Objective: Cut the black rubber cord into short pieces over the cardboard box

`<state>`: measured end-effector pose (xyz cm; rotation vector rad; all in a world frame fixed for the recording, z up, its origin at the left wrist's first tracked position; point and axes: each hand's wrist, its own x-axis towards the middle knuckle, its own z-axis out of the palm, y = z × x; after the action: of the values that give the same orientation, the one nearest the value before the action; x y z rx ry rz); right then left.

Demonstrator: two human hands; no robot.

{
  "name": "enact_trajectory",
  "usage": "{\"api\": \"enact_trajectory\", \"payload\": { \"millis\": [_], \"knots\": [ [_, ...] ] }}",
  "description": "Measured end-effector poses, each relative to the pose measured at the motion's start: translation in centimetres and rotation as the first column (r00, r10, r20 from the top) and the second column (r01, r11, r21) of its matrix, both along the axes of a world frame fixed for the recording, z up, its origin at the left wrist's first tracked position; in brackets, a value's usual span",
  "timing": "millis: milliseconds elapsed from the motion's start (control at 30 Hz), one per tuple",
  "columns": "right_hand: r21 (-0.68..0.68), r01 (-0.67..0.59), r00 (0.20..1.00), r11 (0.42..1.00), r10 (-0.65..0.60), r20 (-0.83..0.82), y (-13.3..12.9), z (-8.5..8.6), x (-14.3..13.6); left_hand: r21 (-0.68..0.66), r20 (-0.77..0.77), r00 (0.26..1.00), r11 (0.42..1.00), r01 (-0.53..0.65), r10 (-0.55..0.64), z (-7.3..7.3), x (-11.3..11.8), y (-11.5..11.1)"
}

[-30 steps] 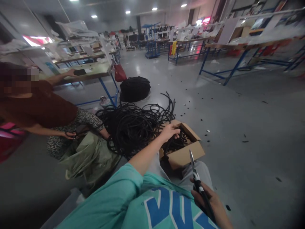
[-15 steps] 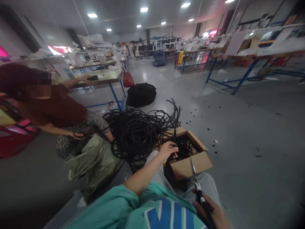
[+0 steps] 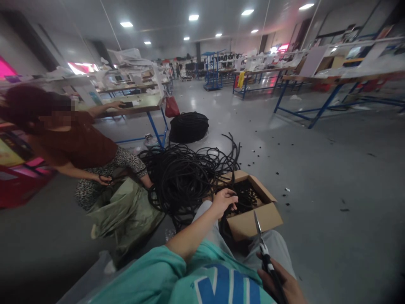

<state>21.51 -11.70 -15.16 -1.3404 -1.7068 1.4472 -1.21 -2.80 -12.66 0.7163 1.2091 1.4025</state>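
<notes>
My left hand [image 3: 225, 202] is closed on black cord at the near left side of an open cardboard box [image 3: 253, 222]. Small black pieces [image 3: 248, 195] lie inside the box. Lower right, my right hand [image 3: 280, 278] grips scissors [image 3: 263, 247] with dark handles, their blades pointing up and away, close together, near the box's front flap. A large tangled heap of black cord [image 3: 182, 173] spreads on the floor beyond and left of my left hand.
At left a person [image 3: 79, 139] crouches beside a green sack [image 3: 126, 211], one hand on a table [image 3: 139, 102]. A black bundle [image 3: 190, 126] sits behind the heap. Small black bits dot the floor at right. Another blue-legged table [image 3: 329, 80] stands there.
The whole view has shifted slightly. Both hands keep nearly the same places, the left at the cord and the right on the scissors.
</notes>
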Motion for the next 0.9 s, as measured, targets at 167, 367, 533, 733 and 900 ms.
{"api": "enact_trajectory", "payload": {
  "millis": [167, 367, 533, 733, 900],
  "knots": [
    [-0.093, 0.1, 0.994, 0.991, -0.105, -0.044, -0.2, 0.5, -0.5, -0.007, -0.003, 1.0, 1.0, -0.002, 0.002, 0.3, 0.0, -0.2],
    [-0.085, 0.092, 0.995, 0.992, -0.094, -0.025, -0.2, 0.8, -0.5, -0.012, 0.006, 1.0, 1.0, -0.009, 0.009, 0.3, 0.1, -0.2],
    [-0.047, 0.067, 0.998, 0.997, -0.067, -0.015, -0.1, 0.7, -0.4, -0.015, 0.014, 1.0, 1.0, -0.005, 0.005, 0.3, 0.2, -0.3],
    [-0.033, 0.081, 0.997, 0.996, -0.082, -0.008, -0.2, 0.9, -0.5, -0.008, 0.018, 1.0, 1.0, -0.007, 0.008, 0.4, 0.3, -0.3],
    [0.012, 0.06, 0.998, 0.998, -0.061, 0.029, -0.1, 1.4, -0.5, 0.016, 0.025, 1.0, 1.0, -0.015, 0.015, 0.7, 0.4, -0.2]
  ]
}}
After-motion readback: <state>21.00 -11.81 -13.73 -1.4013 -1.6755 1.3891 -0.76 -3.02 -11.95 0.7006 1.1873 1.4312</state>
